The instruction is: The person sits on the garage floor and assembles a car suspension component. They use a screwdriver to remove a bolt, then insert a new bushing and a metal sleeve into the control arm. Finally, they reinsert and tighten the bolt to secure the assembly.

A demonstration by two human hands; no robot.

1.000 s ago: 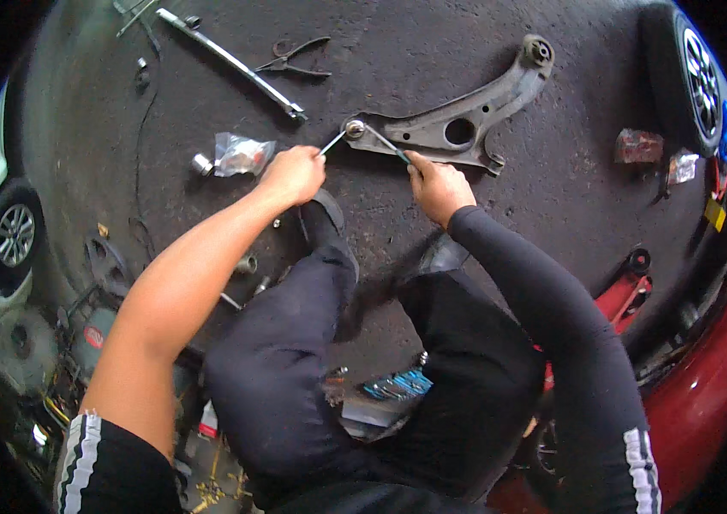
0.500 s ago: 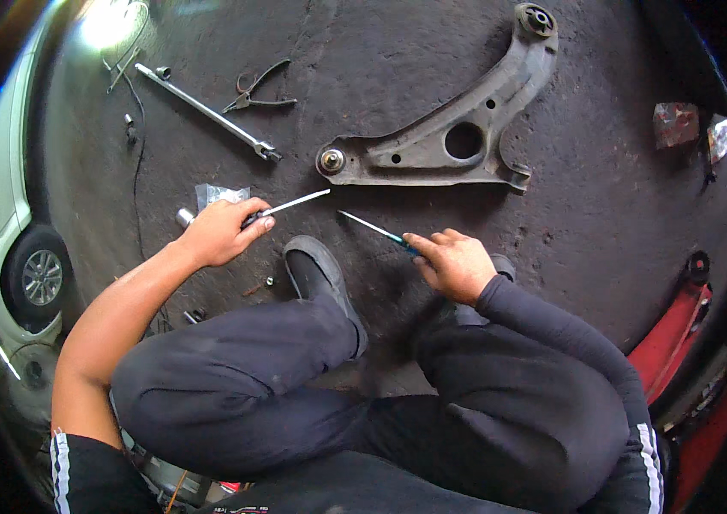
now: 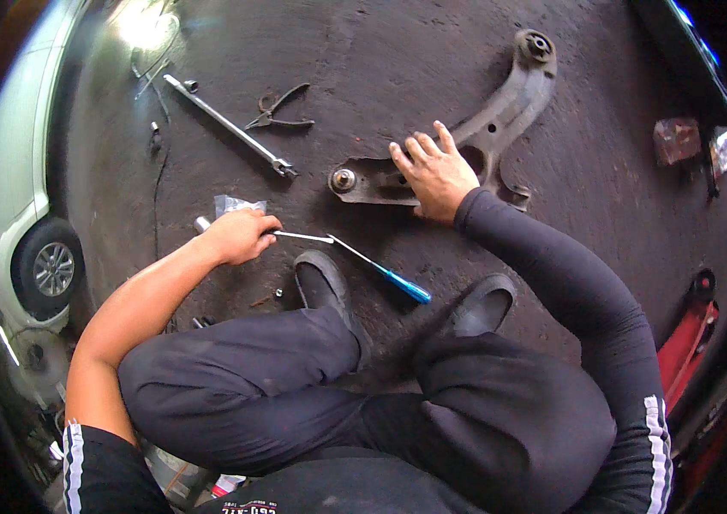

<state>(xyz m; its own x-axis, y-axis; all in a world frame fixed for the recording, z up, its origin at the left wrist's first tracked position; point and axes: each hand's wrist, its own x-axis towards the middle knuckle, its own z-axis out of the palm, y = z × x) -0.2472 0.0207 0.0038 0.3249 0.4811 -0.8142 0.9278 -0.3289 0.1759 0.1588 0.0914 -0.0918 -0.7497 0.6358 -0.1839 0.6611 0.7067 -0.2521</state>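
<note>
My left hand (image 3: 242, 236) is closed round the handle of a screwdriver (image 3: 305, 237), its thin shank pointing right. Past its tip, a second screwdriver (image 3: 408, 288) with a clear blue handle lies on the floor, the two tips nearly meeting. A grey metal control arm (image 3: 505, 111) lies ahead of me, its ball joint (image 3: 344, 180) at the left end and a round bushing (image 3: 536, 46) at the far end. My right hand (image 3: 440, 178) is spread over the arm's middle, fingers apart, hiding part of it. Whether it presses on the metal I cannot tell.
A long breaker bar (image 3: 230, 126) and black-handled pliers (image 3: 279, 111) lie at the far left. A clear plastic bag (image 3: 239, 206) sits behind my left hand. A white car (image 3: 16, 163) stands left; a red jack (image 3: 685, 351) and small packets (image 3: 677, 141) are at right.
My right hand has let go of the blue screwdriver, now on the floor, and moved forward over the control arm. The left hand still grips its screwdriver; the whole view has shifted slightly.
</note>
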